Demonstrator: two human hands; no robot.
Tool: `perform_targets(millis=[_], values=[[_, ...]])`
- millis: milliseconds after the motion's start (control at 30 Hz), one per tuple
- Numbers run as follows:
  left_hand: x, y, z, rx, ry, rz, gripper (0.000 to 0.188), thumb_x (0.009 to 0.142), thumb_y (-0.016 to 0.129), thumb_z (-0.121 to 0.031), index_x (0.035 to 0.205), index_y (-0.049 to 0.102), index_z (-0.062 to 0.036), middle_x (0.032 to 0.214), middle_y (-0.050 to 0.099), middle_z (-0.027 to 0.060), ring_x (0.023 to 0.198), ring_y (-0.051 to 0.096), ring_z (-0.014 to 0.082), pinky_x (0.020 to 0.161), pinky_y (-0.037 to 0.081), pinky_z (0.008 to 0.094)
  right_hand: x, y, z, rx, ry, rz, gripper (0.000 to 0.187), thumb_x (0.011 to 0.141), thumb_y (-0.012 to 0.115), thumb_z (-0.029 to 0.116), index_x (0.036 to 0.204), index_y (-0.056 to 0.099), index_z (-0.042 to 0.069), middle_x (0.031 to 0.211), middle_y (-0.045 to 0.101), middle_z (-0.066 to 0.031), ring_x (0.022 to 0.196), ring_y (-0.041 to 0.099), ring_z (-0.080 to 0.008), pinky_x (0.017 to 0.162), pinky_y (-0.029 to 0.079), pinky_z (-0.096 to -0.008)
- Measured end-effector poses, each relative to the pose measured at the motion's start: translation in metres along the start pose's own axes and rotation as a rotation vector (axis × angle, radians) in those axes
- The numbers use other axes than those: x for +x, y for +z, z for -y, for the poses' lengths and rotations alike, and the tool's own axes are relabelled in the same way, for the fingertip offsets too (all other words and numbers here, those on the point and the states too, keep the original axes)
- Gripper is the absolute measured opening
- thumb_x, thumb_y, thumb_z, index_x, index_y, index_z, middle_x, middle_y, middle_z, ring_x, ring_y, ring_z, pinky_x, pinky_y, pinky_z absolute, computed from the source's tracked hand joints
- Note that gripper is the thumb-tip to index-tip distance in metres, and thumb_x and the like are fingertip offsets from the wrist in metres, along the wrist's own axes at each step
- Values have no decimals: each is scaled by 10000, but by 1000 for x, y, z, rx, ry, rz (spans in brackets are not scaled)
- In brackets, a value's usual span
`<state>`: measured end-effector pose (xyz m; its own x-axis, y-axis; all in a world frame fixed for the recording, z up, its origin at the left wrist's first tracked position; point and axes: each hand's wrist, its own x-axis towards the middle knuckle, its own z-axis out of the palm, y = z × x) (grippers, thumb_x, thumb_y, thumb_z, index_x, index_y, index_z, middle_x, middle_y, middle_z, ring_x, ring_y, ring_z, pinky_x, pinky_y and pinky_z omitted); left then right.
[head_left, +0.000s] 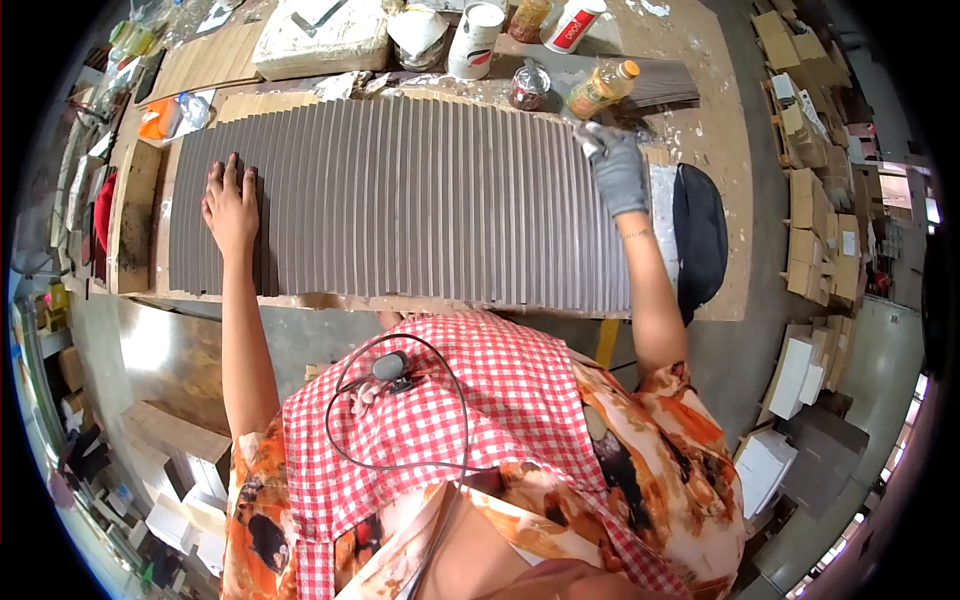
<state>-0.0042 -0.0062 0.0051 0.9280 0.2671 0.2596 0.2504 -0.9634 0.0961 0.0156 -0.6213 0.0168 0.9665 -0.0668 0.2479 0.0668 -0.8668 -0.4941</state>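
A wide row of narrow grey-brown strips (400,200) lies side by side across the workbench in front of me. My left hand (233,205) is bare and rests flat on the strips near their left end, fingers stretched out. At the far right corner of the row is my right hand (615,170), in a grey glove. Its fingers are bent together around something small and whitish at the tips, too small to name. A bottle with an orange cap (603,88) stands just beyond the glove.
A wooden block (135,215) borders the strips on the left; a black cloth-like item (698,240) lies on the right. Along the back are a dark jar (530,85), a white container (475,40), a red-and-white can (573,25) and a wrapped bundle (325,45). Cardboard boxes (810,240) stand beyond the bench.
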Motion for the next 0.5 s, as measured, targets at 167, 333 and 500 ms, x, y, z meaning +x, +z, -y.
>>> perform_targets(millis=[167, 333, 500], values=[[-1, -2, -1, -30, -3, 14, 573, 1039, 416, -549, 1538, 439, -267, 1614, 364, 86, 1510, 299, 279, 1223, 197, 513, -106, -49, 45, -89, 187, 127, 456, 848, 705, -10, 1260, 715, 186, 1049, 525, -133, 932, 583, -288, 858, 513, -392], [1, 2, 1, -29, -11, -3, 572, 1040, 418, -543, 1538, 439, -262, 1616, 363, 89, 1510, 300, 283, 1219, 205, 513, -214, -118, 72, -21, 272, 257, 413, 841, 720, 0, 1233, 728, 130, 1083, 559, -118, 960, 573, -268, 918, 496, -378], [2, 4, 0, -8, 7, -11, 566, 1042, 420, -528, 1536, 441, -251, 1610, 372, 105, 1506, 308, 290, 1213, 215, 519, -221, -132, 117, 187, 246, 325, 372, 837, 745, 33, 1205, 736, 87, 1042, 571, -78, 1000, 540, -231, 974, 453, -365]])
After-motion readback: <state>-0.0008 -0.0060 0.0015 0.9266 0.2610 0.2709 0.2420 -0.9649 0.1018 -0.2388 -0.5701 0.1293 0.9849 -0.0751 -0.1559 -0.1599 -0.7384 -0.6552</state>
